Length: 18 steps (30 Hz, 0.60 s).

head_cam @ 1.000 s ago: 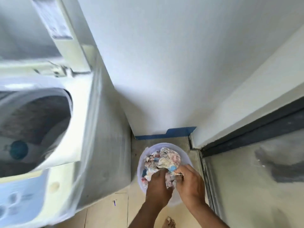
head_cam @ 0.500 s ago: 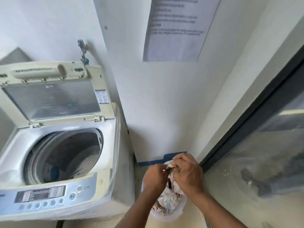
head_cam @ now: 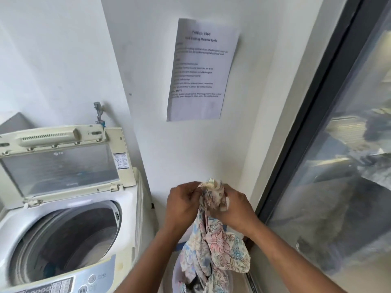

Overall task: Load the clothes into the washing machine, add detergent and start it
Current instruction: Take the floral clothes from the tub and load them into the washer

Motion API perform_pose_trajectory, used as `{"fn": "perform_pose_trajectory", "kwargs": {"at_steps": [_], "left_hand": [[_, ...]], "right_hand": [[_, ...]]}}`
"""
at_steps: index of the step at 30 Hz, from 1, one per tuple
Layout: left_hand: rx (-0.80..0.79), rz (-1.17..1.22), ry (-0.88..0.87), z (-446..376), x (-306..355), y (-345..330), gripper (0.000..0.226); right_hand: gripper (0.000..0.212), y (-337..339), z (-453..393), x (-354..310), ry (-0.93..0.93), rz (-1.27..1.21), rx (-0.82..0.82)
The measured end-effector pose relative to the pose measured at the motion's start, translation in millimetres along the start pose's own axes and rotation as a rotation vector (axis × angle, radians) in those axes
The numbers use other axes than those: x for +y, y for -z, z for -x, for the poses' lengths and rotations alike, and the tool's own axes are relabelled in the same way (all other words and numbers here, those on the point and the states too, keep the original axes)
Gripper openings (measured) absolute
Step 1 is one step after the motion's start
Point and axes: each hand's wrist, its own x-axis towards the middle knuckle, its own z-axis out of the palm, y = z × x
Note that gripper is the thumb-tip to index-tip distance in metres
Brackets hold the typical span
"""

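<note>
In the head view, the left hand point(head_cam: 182, 205) and the right hand point(head_cam: 234, 208) both grip the bunched top of a floral cloth point(head_cam: 215, 240), fingers curled into the fabric, and it hangs down between the forearms. Directly below the grip, the cloth's lower end trails into a pale tub point(head_cam: 176, 278). Left of the grip stands the washing machine point(head_cam: 127, 208), its lid point(head_cam: 61, 163) raised and drum point(head_cam: 69, 240) open; above the grip a printed sheet point(head_cam: 201, 70) hangs on the wall.

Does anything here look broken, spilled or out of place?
Nothing stands out. The washing machine has its lid propped open, and both hands, left hand and right hand, hold a floral garment above the basin.
</note>
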Motion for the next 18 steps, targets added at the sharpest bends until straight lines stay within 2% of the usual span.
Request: {"fn": "perform_pose_trajectory", "kwargs": {"at_steps": [2, 4, 6, 10, 15, 18], "left_hand": [[0.047, 0.051, -0.044, -10, 21, 6, 0.025], [0.069, 0.089, -0.081, -20, 39, 13, 0.022], [0.069, 0.096, -0.115, -28, 54, 20, 0.025], [0.124, 0.082, -0.136, -37, 75, 37, 0.035], [0.151, 0.086, -0.118, -42, 83, 49, 0.046], [0.143, 0.077, -0.103, -40, 78, 51, 0.048]], "right_hand": [[0.054, 1, 3, 13, -0.075, 0.079, -0.042], [0.026, -2, 5, 26, -0.121, 0.085, -0.004], [0.01, -3, 4, 34, -0.12, 0.048, 0.042], [0.024, 8, -3, 23, -0.079, -0.051, 0.213], [0.024, 40, -14, -16, 0.049, -0.114, 0.46], [0.016, 62, -26, -39, 0.05, -0.197, 0.578]]}}
